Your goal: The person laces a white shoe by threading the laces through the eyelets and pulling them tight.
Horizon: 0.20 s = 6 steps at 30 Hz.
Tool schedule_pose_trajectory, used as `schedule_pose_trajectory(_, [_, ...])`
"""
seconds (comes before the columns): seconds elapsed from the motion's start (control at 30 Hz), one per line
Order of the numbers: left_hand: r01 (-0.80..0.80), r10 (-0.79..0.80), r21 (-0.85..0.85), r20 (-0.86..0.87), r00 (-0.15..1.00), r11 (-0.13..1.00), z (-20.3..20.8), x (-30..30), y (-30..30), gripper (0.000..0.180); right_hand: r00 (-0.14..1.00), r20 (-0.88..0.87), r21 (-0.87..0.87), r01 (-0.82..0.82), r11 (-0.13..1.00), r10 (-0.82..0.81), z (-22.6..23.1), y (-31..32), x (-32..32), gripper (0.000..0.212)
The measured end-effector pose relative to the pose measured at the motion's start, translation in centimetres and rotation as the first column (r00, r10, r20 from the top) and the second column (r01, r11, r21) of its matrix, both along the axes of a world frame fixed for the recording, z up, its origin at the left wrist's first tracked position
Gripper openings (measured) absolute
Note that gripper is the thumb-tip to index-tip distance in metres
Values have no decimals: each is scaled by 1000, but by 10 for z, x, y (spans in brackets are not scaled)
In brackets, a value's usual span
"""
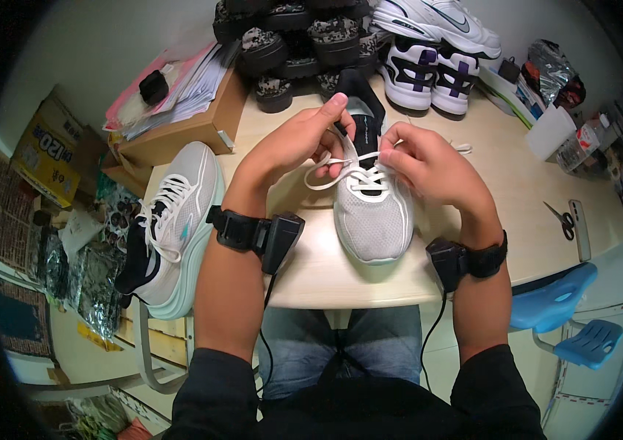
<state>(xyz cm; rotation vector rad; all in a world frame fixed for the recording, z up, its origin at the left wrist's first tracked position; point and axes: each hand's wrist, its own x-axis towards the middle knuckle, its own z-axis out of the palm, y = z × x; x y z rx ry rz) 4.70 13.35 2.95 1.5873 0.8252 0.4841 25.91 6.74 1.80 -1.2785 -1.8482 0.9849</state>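
A light grey mesh sneaker rests on the table before me, its toe toward me and its black-lined opening away. White shoelace crosses its lower eyelets. At the sneaker's left eyelet edge, my left hand is closed, with a loop of the lace hanging from its fingers. My right hand pinches the lace at the right eyelet edge. The black tongue shows between the hands. To the left, a matching sneaker with fully threaded white laces lies at the table's edge.
Dark patterned shoes are stacked at the back, beside white sneakers. A cardboard box with papers stands back left. Scissors and a phone lie at right, near a plastic bottle. A blue chair is below.
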Motion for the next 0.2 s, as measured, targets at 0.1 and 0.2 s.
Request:
schedule_pose_trajectory(0.1, [-19, 19, 40, 8, 1000, 999, -6, -1, 2, 53, 995, -16, -47, 96, 994, -96, 6, 0, 2, 13])
schedule_pose_trajectory(0.2, [6, -7, 41, 24, 1000, 999, -7, -1, 5, 54, 987, -11, -29, 160, 987, -160, 5, 4, 9, 13])
